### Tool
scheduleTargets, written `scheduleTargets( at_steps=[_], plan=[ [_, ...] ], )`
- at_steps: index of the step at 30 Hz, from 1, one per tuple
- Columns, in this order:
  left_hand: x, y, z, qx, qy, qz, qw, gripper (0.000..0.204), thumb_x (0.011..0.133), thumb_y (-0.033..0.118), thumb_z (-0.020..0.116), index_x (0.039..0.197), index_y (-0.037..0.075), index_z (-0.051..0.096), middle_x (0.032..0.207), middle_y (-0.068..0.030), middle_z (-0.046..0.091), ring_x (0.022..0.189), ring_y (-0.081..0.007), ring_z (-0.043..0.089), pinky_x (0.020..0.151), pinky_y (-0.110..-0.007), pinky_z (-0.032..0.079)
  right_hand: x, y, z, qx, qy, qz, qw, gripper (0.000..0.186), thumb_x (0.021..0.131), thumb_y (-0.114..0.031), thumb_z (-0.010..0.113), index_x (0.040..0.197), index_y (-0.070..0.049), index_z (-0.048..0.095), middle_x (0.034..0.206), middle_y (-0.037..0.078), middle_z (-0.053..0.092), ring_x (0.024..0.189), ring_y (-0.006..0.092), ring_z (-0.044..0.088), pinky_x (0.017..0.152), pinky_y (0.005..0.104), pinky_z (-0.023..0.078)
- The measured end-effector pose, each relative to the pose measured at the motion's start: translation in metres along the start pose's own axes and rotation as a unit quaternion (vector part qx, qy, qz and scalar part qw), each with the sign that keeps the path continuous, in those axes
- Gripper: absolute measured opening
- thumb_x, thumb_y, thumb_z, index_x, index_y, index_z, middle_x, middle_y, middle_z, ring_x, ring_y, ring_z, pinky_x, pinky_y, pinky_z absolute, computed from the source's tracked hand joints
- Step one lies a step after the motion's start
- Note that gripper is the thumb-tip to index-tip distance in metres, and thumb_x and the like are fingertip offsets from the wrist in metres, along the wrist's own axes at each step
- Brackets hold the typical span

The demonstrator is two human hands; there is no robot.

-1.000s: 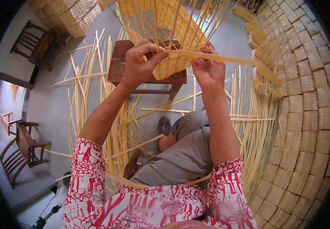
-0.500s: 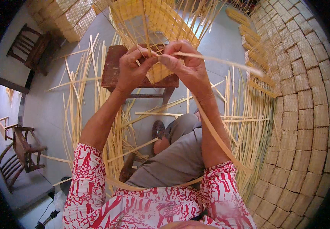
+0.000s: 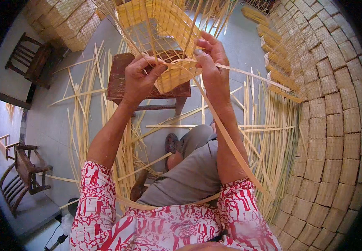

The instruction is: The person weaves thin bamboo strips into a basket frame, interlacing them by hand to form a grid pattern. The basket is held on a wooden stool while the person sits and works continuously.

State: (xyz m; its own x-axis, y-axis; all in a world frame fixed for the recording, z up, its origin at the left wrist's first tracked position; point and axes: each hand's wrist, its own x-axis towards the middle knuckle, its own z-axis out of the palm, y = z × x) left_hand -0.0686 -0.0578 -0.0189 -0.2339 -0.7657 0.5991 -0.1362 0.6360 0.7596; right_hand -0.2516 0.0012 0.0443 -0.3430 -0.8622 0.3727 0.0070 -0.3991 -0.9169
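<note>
A part-woven basket of yellow bamboo strips (image 3: pixel 173 79) rests tilted on a small reddish-brown wooden stool (image 3: pixel 120 77), its loose uprights standing up and away. At its near left edge, my left hand (image 3: pixel 141 79) is closed, thumb and fingers pinching a pale bamboo strip against the weave. A long bamboo strip (image 3: pixel 230 140) loops from the basket's edge down past my right forearm toward my lap. My right hand (image 3: pixel 214 62) is just right of the basket, loosely curled, with a stretch of strip passing between thumb and fingers; its exact grip is partly hidden.
Loose bamboo strips (image 3: pixel 269 154) litter the floor on both sides. Stacked woven baskets (image 3: pixel 331 138) form a wall at the right, with several unfinished ones (image 3: pixel 279 62) before it. Dark wooden chairs (image 3: pixel 30 167) stand at the left. My bent leg (image 3: pixel 181 175) lies below.
My right hand has moved right and up, away from my left, its fingers loosening. A loop of strip now shows between the hands. The basket and left hand shifted slightly left in view.
</note>
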Motion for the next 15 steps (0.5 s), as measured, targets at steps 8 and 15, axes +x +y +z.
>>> scheduleTargets(
  at_steps=[8, 15],
  plan=[
    [0.0, -0.001, 0.003, -0.033, 0.02, -0.02, 0.999, 0.011, 0.082, 0.004, 0.079, 0.09, 0.0, 0.073, 0.087, -0.0056, 0.066, 0.08, -0.012, 0.063, 0.072, -0.026, 0.051, 0.008, -0.004, -0.023, 0.009, 0.136, -0.038, 0.99, 0.03, 0.099, -0.029, 0.053, 0.094, -0.002, 0.064, 0.095, 0.007, 0.064, 0.083, 0.0174, 0.057, 0.076, 0.0325, 0.047],
    [0.004, 0.009, 0.0, -0.005, -0.006, -0.024, 1.0, 0.007, 0.085, -0.001, 0.074, 0.087, 0.0, 0.067, 0.09, -0.0062, 0.066, 0.086, -0.014, 0.063, 0.078, -0.028, 0.052, 0.031, -0.003, -0.031, 0.023, 0.103, 0.02, 0.994, 0.046, 0.094, -0.028, 0.045, 0.132, -0.006, 0.06, 0.122, 0.01, 0.059, 0.107, 0.0194, 0.054, 0.091, 0.0356, 0.043]
  ],
)
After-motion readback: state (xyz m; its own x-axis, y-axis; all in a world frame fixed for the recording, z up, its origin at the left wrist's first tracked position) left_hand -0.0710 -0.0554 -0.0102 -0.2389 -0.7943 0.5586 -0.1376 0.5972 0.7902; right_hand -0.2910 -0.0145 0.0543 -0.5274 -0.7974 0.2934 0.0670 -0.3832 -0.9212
